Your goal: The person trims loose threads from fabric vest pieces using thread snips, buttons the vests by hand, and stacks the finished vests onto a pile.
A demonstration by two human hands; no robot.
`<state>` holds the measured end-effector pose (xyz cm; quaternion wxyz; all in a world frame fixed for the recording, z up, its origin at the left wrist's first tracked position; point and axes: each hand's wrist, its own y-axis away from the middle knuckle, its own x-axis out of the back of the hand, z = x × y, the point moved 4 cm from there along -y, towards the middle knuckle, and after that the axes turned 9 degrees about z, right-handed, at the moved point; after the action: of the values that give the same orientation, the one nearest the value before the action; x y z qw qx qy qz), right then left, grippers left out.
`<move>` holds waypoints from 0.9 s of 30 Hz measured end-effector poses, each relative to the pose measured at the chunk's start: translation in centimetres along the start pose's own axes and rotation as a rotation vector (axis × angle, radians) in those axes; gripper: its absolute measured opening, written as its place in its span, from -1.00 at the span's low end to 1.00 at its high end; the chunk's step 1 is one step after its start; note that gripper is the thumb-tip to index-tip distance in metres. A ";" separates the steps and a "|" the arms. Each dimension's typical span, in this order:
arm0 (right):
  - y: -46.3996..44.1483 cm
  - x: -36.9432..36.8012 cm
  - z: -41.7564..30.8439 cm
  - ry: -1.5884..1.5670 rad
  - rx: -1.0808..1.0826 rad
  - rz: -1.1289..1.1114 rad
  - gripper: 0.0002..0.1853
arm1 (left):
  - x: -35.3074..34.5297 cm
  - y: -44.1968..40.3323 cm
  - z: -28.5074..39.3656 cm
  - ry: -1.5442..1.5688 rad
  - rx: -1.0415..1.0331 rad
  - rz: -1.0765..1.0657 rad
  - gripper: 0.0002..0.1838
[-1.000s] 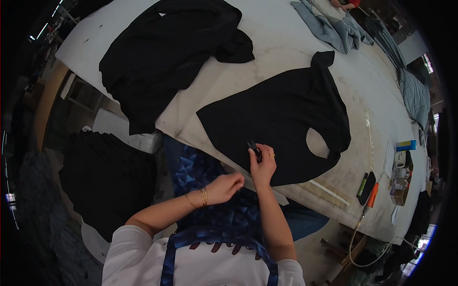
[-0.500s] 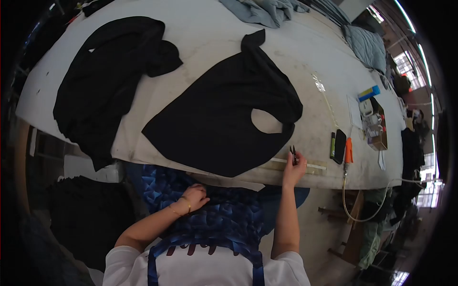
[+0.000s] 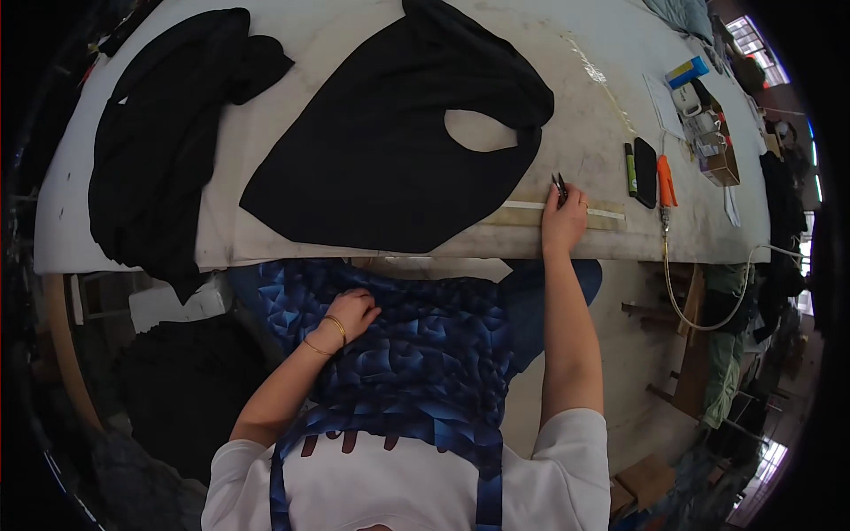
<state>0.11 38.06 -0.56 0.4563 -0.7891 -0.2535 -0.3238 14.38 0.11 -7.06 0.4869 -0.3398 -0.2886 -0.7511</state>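
Observation:
My right hand point(image 3: 565, 219) rests on the table by its front edge, fingers closed around small black thread snips point(image 3: 560, 187) with the tips pointing away from me. A measuring strip point(image 3: 605, 214) runs along the table beneath that hand. Left of it a black fabric piece point(image 3: 372, 168) is spread out, with a round-edged opening near its right side. My left hand point(image 3: 352, 312) lies on the blue patterned apron point(image 3: 416, 345) over my lap, its fingers curled in and nothing visible in them.
Another black fabric piece point(image 3: 159, 159) lies crumpled at the table's left. Toward the right are a green marker point(image 3: 631, 170), a black phone-like object point(image 3: 645, 173), an orange-handled air gun point(image 3: 667, 181) with a hose, and a cardboard box point(image 3: 717, 159) of small items.
My view has tipped downward, so the table and fabric sit higher in the picture. The right hand still holds the snips, and the left hand stays on my lap.

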 end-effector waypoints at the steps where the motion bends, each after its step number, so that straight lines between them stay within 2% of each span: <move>1: 0.1 -0.1 0.0 -0.013 0.005 -0.006 -0.72 | -0.4 0.6 0.3 -0.039 -0.030 -0.022 -0.82; 9: 0.0 -0.1 0.3 0.006 -0.012 -0.013 -0.70 | 0.0 2.7 1.2 -0.036 0.052 0.115 -0.84; 12: 0.1 -0.1 0.3 -0.037 -0.031 -0.004 -0.70 | 0.0 2.2 2.3 -0.142 -0.006 0.130 -0.85; 14: 0.1 0.0 0.4 -0.073 -0.057 -0.005 -0.70 | 0.0 2.1 2.6 -0.040 0.005 0.038 -0.85; 18: 0.2 -0.2 0.7 -0.131 -0.100 0.003 -0.71 | 1.0 1.1 3.0 0.065 -0.046 0.049 -0.79; 21: 0.3 0.1 0.7 -0.158 -0.125 0.011 -0.72 | 2.2 -0.4 4.7 0.031 -0.029 -0.038 -0.74; 27: 0.7 -0.5 0.8 -0.178 -0.137 0.022 -0.74 | 1.6 -2.6 6.9 0.128 -0.178 -0.107 -0.76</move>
<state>0.47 38.40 -1.56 0.3803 -0.8468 -0.2616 -0.2643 13.08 5.42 -1.90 0.4317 -0.3171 -0.2069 -0.8187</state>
